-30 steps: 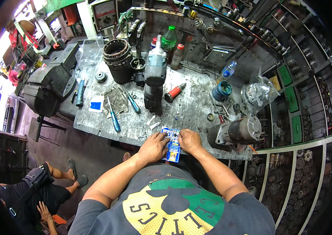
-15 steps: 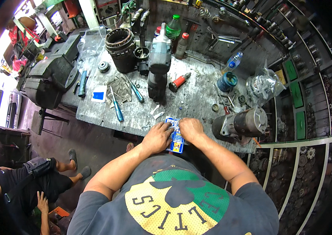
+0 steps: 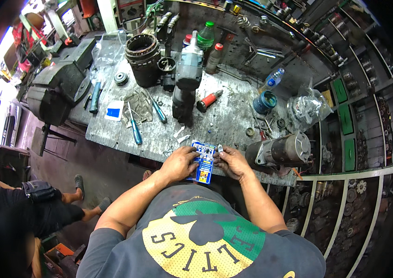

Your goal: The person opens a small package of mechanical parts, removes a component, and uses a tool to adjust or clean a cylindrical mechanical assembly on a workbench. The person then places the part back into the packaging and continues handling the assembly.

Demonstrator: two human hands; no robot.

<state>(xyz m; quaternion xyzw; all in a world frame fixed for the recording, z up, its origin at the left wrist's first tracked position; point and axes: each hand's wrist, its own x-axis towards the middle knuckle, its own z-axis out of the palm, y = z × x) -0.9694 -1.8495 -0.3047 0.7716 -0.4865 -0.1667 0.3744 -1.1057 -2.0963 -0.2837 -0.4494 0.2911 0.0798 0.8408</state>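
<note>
A blue printed packaging card (image 3: pixel 203 172) is at the bench's front edge, close to my body. My left hand (image 3: pixel 180 163) grips its left side, fingers lying over the printed face. On the other side my right hand (image 3: pixel 233 163) is closed, pinching a small silvery-white piece (image 3: pixel 220 148) that looks like a little tube. Its lower part is hidden by the fingers. Just beyond the card lie torn white scraps (image 3: pixel 182 138) on the worn bench top (image 3: pixel 155 139).
An impact wrench (image 3: pixel 187 76) stands mid-bench beside a red-bodied tool (image 3: pixel 209 101). Blue-handled screwdrivers (image 3: pixel 135 132) and a rag lie left. A starter motor (image 3: pixel 282 150) sits right, near a blue can (image 3: pixel 265 102). A vise (image 3: pixel 53 95) is far left; another person (image 3: pixel 34 204) is lower left.
My right hand has come off the card and shifted right, now showing the small silvery piece in its fingers. My left hand still holds the card. The view has shifted slightly.
</note>
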